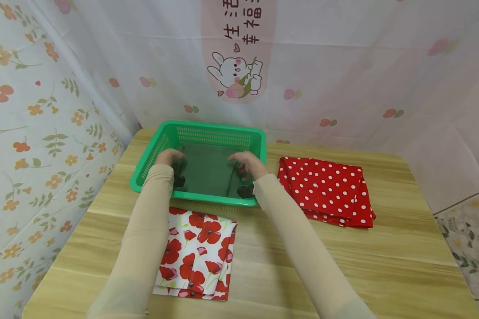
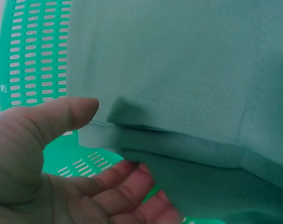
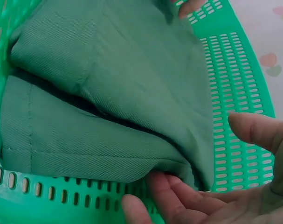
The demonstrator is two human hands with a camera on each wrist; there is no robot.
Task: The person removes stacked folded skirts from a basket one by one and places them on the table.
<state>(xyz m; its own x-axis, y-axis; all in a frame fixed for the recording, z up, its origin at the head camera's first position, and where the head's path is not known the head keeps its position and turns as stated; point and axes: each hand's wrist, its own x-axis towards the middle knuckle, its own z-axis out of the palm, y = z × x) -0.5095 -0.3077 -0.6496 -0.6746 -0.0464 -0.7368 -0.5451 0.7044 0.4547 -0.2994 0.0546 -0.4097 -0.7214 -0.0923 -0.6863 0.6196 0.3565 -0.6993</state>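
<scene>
A folded dark green cloth (image 1: 209, 168), with stitched hems and stacked layers, lies inside a green plastic basket (image 1: 219, 128). At the basket's left side is my left hand (image 1: 170, 156); the left wrist view has its thumb (image 2: 83, 112) next to the cloth's edge and its fingers (image 2: 127, 186) low against the lower layers. My right hand (image 1: 250, 164) is over the basket's right side. In the right wrist view its fingertips reach beneath the cloth's edge, while the thumb (image 3: 253, 130) stands apart from the fabric.
In front of the basket lies a folded white cloth with red poppies (image 1: 199, 257), partly beneath the left sleeve (image 1: 143, 239). A folded red polka-dot cloth (image 1: 327, 188) is to the right on the wooden table (image 1: 383, 266). A printed curtain (image 1: 335, 66) hangs behind.
</scene>
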